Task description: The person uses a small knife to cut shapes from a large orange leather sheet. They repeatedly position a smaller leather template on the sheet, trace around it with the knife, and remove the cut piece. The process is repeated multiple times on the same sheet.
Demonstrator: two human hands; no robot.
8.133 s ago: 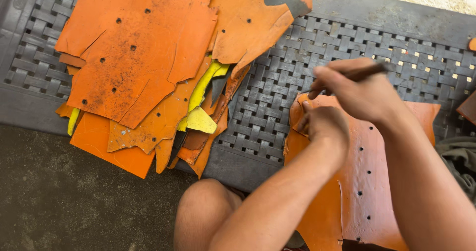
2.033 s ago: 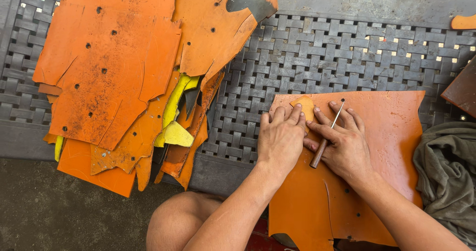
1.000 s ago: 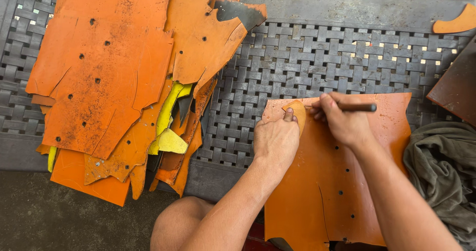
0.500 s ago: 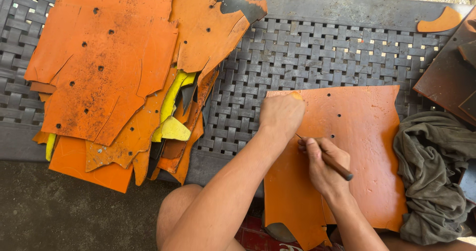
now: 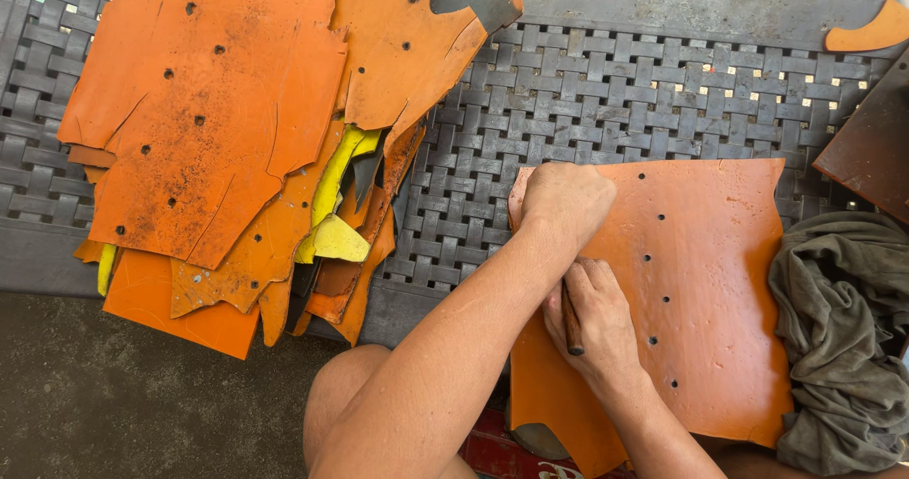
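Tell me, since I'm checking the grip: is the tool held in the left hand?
No, the right hand grips the brown-handled tool, while the left hand presses flat on the orange sheet.

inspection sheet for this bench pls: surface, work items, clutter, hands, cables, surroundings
Surface: dark woven-pattern bench, worn, bare in the middle.
Job's things: orange sheet with a row of punched holes; brown-handled tool.
Clutter: stack of orange and yellow offcuts at left; grey-green cloth at right; small orange scrap.
Hands: left hand presses the sheet's corner; right hand grips the tool.
Cables: nothing seen.
Surroundings: dirt floor; person's knee.
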